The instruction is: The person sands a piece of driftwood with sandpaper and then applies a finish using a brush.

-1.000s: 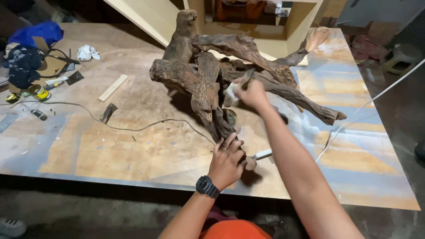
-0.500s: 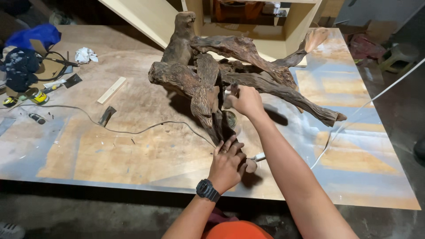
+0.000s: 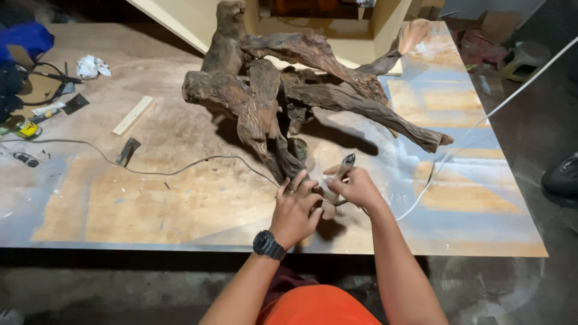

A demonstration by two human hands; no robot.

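A big gnarled piece of driftwood [image 3: 283, 102] stands on the plywood tabletop [image 3: 180, 198], its twisted limbs spreading toward the far edge and out to one side. Its lowest root tip comes down toward the near edge of the board, and both hands meet just there. The left hand [image 3: 296, 207], with a ring on one finger and a black wristwatch [image 3: 268, 245] on the wrist, lies against that root tip with its fingers spread a little and pressed on the wood. The right hand [image 3: 355, 186] sits just beside it, touching it, fingers curled shut around a slim dark-tipped tool [image 3: 344, 165] whose point sticks up and slants toward the driftwood. A small round tin [image 3: 298, 147] stands right under the wood's lower limbs, close to the hands.

A thin dark cord [image 3: 150, 170] snakes across the board from the driftwood's base toward the far left, passing a small dark block [image 3: 127, 151]. Beyond that lies a pale wooden strip [image 3: 133, 115], and further from the wood a crumpled white rag [image 3: 91, 66]. On the other side of the driftwood a white hose [image 3: 481, 120] runs off the table's edge. A pale cabinet [image 3: 337, 30] stands behind the wood.
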